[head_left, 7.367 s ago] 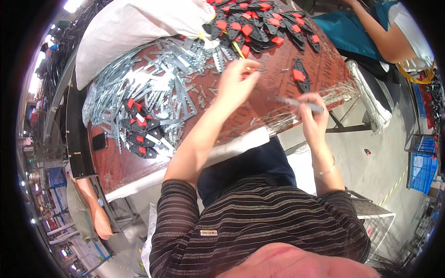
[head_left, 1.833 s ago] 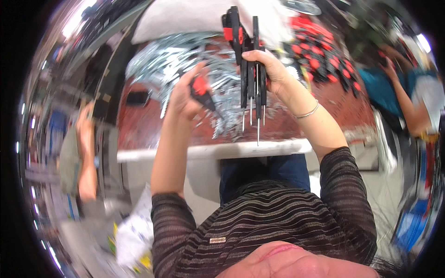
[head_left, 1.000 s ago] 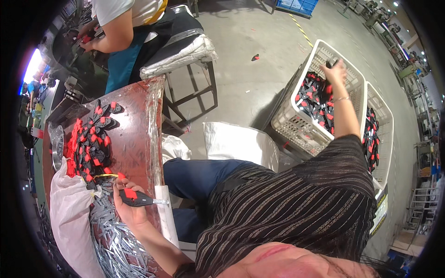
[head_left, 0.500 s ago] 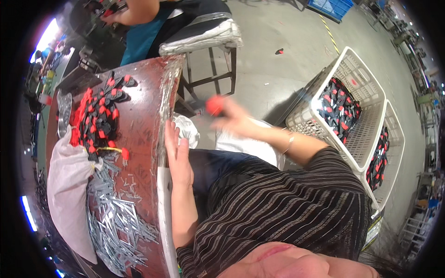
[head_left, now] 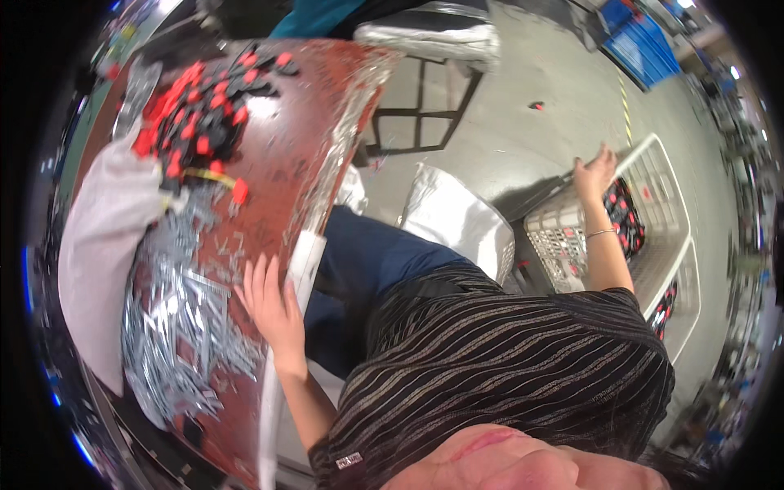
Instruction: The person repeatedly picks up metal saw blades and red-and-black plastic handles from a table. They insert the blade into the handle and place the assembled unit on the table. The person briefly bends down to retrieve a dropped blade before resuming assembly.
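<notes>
My left hand (head_left: pixel 273 310) lies with fingers spread over the near edge of the brown table (head_left: pixel 282 155), beside a heap of thin silver metal strips (head_left: pixel 192 302). Nothing shows in its fingers. Out to the right, my right hand (head_left: pixel 596 173) is above the rim of a white plastic basket (head_left: pixel 559 245), fingers apart and nothing visible in them. Inside that basket lie many small red-and-black parts (head_left: pixel 625 219), partly hidden by my arm. More such red-and-black parts (head_left: pixel 200 114) are piled at the table's far end.
A white cloth sack (head_left: pixel 106 261) lies along the table's left side. A second white basket (head_left: pixel 684 314) with similar parts adjoins the first. A dark-framed stool (head_left: pixel 425 106), a foil-like covered seat (head_left: pixel 457 214) and a blue crate (head_left: pixel 643 51) stand on the floor.
My right hand has swung right from beside the table to the basket, and the red part it carried is no longer in it. The left hand has moved onto the table, fingers spread.
</notes>
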{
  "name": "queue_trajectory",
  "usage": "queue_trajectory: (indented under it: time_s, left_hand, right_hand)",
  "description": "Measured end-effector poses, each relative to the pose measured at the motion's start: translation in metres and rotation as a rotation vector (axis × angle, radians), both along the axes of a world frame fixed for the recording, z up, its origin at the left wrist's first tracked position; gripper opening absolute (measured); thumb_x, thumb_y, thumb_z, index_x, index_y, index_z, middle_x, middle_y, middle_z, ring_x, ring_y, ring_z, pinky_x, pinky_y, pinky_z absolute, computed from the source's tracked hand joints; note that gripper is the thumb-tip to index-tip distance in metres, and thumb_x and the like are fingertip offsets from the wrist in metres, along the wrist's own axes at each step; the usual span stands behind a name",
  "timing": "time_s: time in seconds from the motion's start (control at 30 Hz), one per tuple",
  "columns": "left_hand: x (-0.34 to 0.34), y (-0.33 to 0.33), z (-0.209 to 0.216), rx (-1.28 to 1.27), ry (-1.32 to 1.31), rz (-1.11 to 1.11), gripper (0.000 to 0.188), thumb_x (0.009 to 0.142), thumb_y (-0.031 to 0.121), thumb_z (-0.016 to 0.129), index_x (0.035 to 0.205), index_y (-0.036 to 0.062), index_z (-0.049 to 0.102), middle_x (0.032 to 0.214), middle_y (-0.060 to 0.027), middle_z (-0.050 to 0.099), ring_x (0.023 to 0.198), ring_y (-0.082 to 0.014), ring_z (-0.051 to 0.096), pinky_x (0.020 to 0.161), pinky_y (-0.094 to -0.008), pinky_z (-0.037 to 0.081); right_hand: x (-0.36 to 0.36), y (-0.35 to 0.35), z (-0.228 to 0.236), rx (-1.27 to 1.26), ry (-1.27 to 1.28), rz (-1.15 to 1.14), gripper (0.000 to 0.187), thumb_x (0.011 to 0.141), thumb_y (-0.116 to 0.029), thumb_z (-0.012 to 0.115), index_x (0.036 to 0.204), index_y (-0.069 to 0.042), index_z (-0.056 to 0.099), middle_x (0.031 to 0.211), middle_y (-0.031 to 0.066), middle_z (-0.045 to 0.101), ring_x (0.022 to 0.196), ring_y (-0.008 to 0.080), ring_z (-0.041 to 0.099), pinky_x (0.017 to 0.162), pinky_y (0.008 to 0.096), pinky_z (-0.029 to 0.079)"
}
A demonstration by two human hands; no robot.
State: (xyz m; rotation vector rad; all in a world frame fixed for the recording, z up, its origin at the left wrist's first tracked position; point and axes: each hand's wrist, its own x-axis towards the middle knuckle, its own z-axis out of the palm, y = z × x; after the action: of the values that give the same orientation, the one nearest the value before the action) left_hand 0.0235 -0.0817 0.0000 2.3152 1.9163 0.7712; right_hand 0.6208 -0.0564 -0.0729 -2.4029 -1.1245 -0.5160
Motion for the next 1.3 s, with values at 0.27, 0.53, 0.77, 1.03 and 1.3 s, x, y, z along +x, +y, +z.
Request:
queue_trajectory:
  time_s: [0.27, 0.53, 0.77, 1.03, 1.3]
  left_hand:
    - [-0.024, -0.017, -0.009, -0.226, 0.162, 0.053, 0.06, 0.082, 0.035, 0.058, 0.135, 0.0138, 0.039, 0.142, -0.0072, 0.034, 0.134, -0.0273, 0.026, 0.107, -0.0582, 0.011]
    - [-0.065, -0.036, -0.01, -0.32, 0.241, 0.26, 0.063, 0.086, 0.044, 0.05, 0.139, 0.0145, 0.033, 0.147, -0.0079, 0.024, 0.137, -0.0288, 0.017, 0.106, -0.0615, 0.005]
    - [-0.115, -0.046, -0.015, -0.287, 0.302, 0.482, 0.058, 0.087, 0.041, 0.051, 0.139, 0.0237, 0.033, 0.148, -0.0076, 0.022, 0.137, -0.0313, 0.017, 0.104, -0.0639, 0.009]
    - [-0.113, -0.025, -0.01, -0.148, 0.212, 0.5, 0.064, 0.085, 0.034, 0.056, 0.141, 0.0214, 0.029, 0.147, -0.0135, 0.02, 0.136, -0.0344, 0.017, 0.105, -0.0621, 0.008]
    - [-0.088, -0.011, -0.017, 0.043, -0.022, 0.26, 0.067, 0.064, 0.041, 0.075, 0.116, 0.0107, 0.047, 0.12, -0.0086, 0.041, 0.126, -0.0268, 0.033, 0.107, -0.0599, 0.008]
  right_hand:
    - [-0.287, 0.099, 0.055, 0.065, 0.059, 1.252, 0.069, 0.071, -0.006, 0.068, 0.133, -0.011, 0.04, 0.136, 0.0189, 0.035, 0.124, 0.0348, 0.035, 0.101, 0.0418, 0.031]
    - [-0.458, 0.12, 0.06, -0.105, 0.177, 1.835, 0.074, 0.074, -0.021, 0.07, 0.136, -0.007, 0.033, 0.137, 0.0257, 0.03, 0.125, 0.0419, 0.033, 0.103, 0.0445, 0.03]
    - [-0.535, 0.158, 0.029, -0.188, -0.041, 1.743, 0.077, 0.081, -0.057, 0.053, 0.137, -0.008, 0.031, 0.137, 0.0312, 0.028, 0.129, 0.0461, 0.024, 0.106, 0.0533, 0.019]
    - [-0.591, 0.125, 0.023, -0.277, 0.044, 1.796, 0.076, 0.084, -0.053, 0.05, 0.139, -0.007, 0.028, 0.138, 0.0346, 0.023, 0.133, 0.0452, 0.017, 0.11, 0.049, 0.012]
    - [-0.61, 0.117, 0.032, -0.271, 0.408, 2.187, 0.058, 0.079, -0.016, 0.059, 0.132, -0.006, 0.037, 0.133, 0.0287, 0.036, 0.126, 0.0417, 0.032, 0.105, 0.0454, 0.027]
